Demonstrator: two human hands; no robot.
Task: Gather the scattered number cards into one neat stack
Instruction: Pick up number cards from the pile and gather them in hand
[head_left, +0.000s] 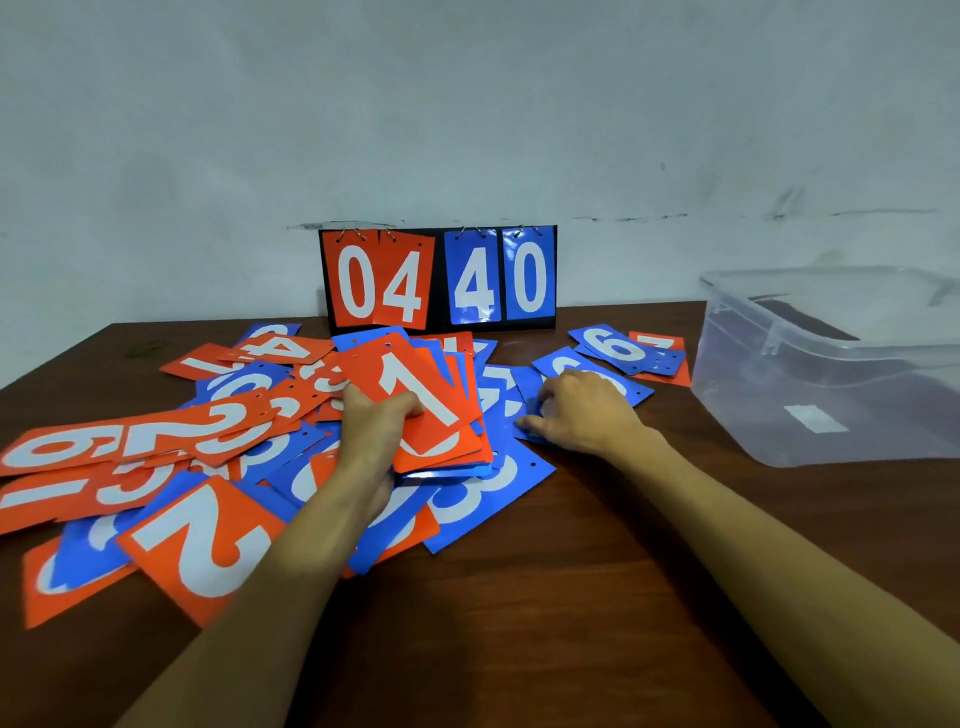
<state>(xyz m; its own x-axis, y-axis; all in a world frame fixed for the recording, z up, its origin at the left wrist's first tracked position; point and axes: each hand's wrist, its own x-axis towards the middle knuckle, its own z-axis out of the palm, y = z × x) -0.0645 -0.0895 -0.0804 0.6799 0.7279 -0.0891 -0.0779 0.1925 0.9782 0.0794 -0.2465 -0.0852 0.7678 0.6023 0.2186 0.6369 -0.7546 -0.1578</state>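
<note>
While a partial stack (431, 410) topped by an orange "1" was gripped in the curled fingers of the left hand (379, 431) above the pile, the right hand (582, 410) was laid with bent fingers on a blue card (543, 364) on the counter (571, 597); whether that card was pinched could not be told. Loose cards (197, 540) were spread overlapping across the counter.

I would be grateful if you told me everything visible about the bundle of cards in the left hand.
The bundle is a loosely fanned stack of glossy red and blue cards. Its top card is red with a white 1 and punched holes along its far edge. The left hand grips its near left side, thumb on top. It is tilted above the scattered cards.
</note>
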